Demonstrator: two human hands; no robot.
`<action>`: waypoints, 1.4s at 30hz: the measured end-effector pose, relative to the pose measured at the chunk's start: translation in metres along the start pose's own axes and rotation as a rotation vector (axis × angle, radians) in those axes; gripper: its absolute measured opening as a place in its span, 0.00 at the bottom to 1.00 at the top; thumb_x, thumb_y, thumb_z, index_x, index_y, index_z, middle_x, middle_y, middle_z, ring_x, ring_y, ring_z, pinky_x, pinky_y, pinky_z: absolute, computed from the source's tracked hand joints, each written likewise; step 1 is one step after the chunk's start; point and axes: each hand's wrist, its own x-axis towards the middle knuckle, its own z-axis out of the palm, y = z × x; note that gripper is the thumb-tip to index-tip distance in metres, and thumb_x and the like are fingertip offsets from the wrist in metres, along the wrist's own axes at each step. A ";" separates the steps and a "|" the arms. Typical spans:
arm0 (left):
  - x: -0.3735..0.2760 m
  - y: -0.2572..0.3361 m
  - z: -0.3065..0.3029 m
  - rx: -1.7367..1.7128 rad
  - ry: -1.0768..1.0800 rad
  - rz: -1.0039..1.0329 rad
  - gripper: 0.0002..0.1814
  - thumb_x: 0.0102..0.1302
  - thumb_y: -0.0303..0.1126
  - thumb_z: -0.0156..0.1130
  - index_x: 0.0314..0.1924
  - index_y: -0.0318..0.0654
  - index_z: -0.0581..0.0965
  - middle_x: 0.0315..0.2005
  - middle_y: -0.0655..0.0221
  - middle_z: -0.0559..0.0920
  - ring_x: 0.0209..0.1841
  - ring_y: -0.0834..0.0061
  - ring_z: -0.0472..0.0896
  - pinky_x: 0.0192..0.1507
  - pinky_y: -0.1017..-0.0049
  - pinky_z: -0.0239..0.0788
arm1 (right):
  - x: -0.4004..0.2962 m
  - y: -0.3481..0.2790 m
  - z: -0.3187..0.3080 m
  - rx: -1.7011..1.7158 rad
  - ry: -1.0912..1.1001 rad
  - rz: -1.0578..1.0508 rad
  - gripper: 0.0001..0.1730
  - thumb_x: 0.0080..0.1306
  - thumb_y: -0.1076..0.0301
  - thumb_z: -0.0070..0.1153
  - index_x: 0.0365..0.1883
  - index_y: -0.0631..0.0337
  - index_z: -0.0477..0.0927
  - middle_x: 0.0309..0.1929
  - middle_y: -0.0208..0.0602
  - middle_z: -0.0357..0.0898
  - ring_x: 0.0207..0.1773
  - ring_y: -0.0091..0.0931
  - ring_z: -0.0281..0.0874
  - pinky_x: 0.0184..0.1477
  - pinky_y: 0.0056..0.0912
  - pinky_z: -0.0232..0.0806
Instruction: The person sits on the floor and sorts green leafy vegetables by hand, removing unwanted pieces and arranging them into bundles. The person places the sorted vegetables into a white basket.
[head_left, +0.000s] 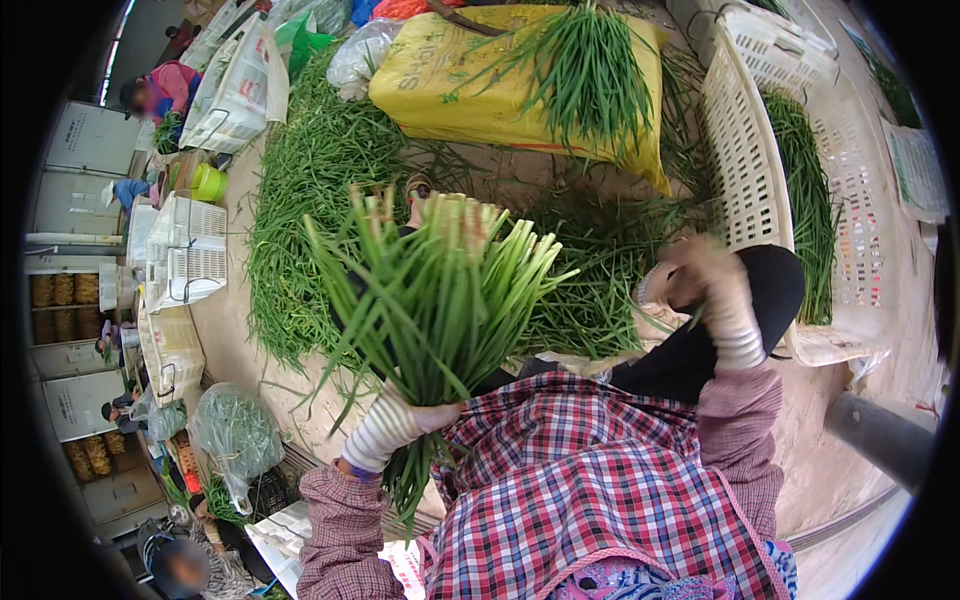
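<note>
A thick bunch of Chinese chives (442, 315), pale cut ends pointing up and away, is gripped near its leafy end by my left hand (427, 416), which wears a striped cuff. My right hand (694, 266) is raised over my bent knee at the right and is blurred; whether its fingers hold anything is unclear. Another bunch of chives (596, 75) lies on a yellow woven-plastic-wrapped bale (465, 75) in front of me. Loose green leaves (315, 195) are heaped on the floor at the left and between my legs.
At the right stands a white perforated plastic crate (750, 142) with chives (802, 202) inside. A grey pipe (877, 431) lies beyond my right knee. White crates (187, 251), a lime-green bucket (208, 182) and a filled clear bag (236, 435) stand left. Several people are farther left.
</note>
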 end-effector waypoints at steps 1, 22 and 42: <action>0.005 0.001 0.006 -0.040 0.115 -0.067 0.26 0.50 0.28 0.73 0.50 0.32 0.74 0.43 0.65 0.82 0.45 0.78 0.80 0.50 0.76 0.73 | -0.003 0.010 0.015 -0.329 -0.139 0.072 0.26 0.60 0.56 0.58 0.49 0.66 0.73 0.44 0.42 0.77 0.46 0.32 0.76 0.48 0.33 0.69; 0.017 0.024 0.078 0.466 0.239 0.575 0.57 0.46 0.33 0.72 0.71 0.29 0.47 0.64 0.44 0.63 0.63 0.54 0.67 0.63 0.64 0.62 | 0.032 -0.034 0.154 1.261 -0.261 0.299 0.26 0.55 0.70 0.66 0.53 0.64 0.75 0.46 0.40 0.81 0.46 0.29 0.81 0.50 0.33 0.74; 0.043 -0.010 0.062 -0.636 0.035 0.165 0.37 0.61 0.43 0.59 0.67 0.37 0.62 0.62 0.61 0.69 0.64 0.62 0.67 0.66 0.63 0.57 | 0.024 -0.027 0.185 0.379 -0.165 -0.293 0.31 0.53 0.65 0.66 0.58 0.53 0.73 0.53 0.32 0.77 0.55 0.27 0.73 0.61 0.35 0.62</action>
